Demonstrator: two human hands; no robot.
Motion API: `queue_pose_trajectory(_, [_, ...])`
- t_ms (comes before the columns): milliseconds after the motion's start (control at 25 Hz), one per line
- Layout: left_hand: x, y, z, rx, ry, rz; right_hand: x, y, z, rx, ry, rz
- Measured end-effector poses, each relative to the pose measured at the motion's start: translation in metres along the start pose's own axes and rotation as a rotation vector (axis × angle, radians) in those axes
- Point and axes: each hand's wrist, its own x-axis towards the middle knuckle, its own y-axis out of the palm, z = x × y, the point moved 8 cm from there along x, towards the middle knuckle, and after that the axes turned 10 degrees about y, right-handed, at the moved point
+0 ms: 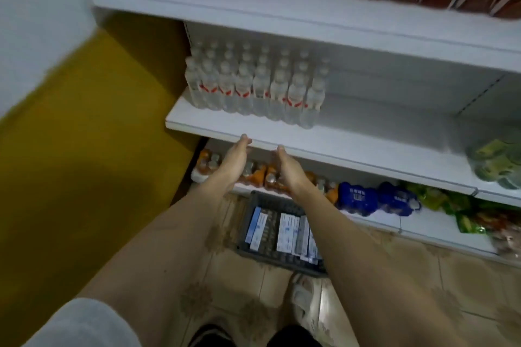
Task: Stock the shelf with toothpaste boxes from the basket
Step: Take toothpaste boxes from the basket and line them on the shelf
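Both arms reach forward at 12 o'clock: left hand and right hand held flat, fingers straight, holding nothing, fingertips at the front edge of the white metal middle shelf. Clear plastic water bottles stand on it at 11 o'clock. Dark grey plastic basket sits on the beige patterned tile floor below the hands, holding white-blue toothpaste boxes, probably five or six; blur. Yellow wall at 9 o'clock.
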Motion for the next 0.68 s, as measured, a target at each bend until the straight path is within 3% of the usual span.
queue_pose_trajectory(200, [0.036, 0.078, 0.150, -0.068, -0.306, 0.030, 0.072, -0.047, -0.130, 0.072, 0.278, 0.049])
queue_pose_trajectory(480, [0.086, 0.124, 0.377, 0.177, -0.580, 0.001, 0.209, -0.044, -0.329, 0.030, 0.637, 0.038])
queue_pose_trajectory(560, [0.112, 0.137, 0.455, 0.215, -0.638, 0.004, 0.257, -0.032, -0.376, -0.049, 0.641, 0.047])
queue_pose_trajectory(680, [0.151, 0.156, 0.560, 0.237, -0.594, 0.018, 0.350, 0.002, -0.441, -0.243, 0.500, 0.088])
